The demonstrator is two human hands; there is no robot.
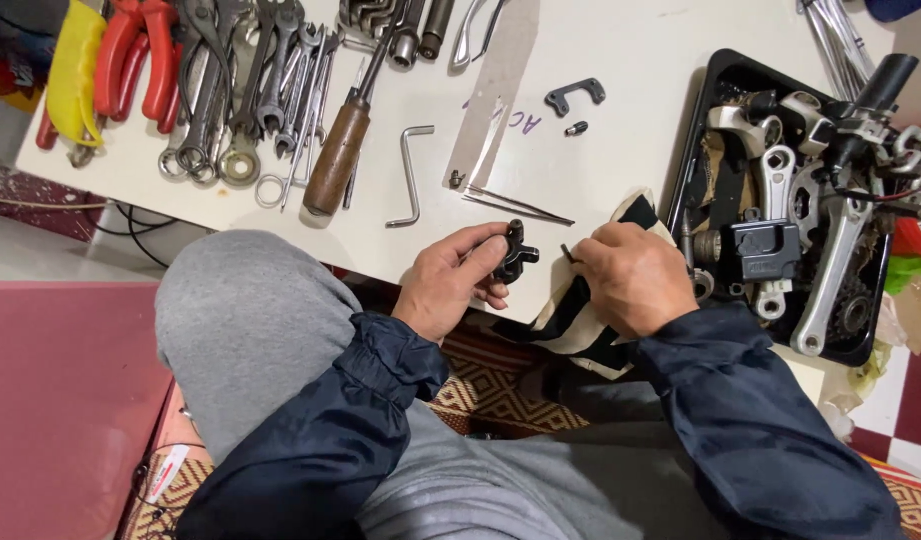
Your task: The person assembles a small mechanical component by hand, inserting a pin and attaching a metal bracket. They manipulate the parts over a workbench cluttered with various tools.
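My left hand [451, 280] grips a small black metal part [515, 254] at the front edge of the white table [601, 60]. My right hand [631, 275] is closed beside it, pinching a small dark pin-like piece [567, 252] that points toward the black part. Under my right hand lies a black-and-cream striped cloth [581, 315] that hangs over the table edge. Both arms wear dark blue jacket sleeves.
A bent hex key [412, 175] and thin metal rods [516, 205] lie just beyond my hands. Wrenches, pliers and a wooden-handled tool [336, 155] fill the table's left. A black tray [711, 110] of bike cranks and parts sits at right. A small bracket [575, 95] lies mid-table.
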